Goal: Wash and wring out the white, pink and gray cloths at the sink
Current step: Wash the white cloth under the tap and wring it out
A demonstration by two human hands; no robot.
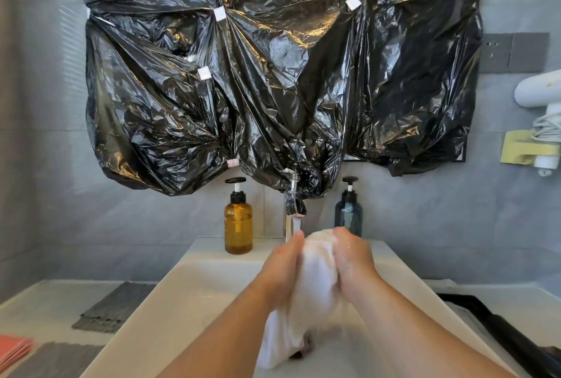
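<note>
Down in the white sink [197,292] hangs the lower end of the white cloth [315,283], its upper part bunched just below the faucet [293,219]. An amber pump bottle [238,223] and a dark blue one [348,213] stand on the sink's back ledge. The left hand [282,268] and right hand [353,262] clasp the cloth between them, fingers closed against it from either side. Gray cloths [115,308] and a pink cloth [15,347] lie on the counter [45,301] to the left.

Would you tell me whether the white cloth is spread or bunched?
Bunched: the left hand and right hand squeeze the white cloth into a wad.
</note>
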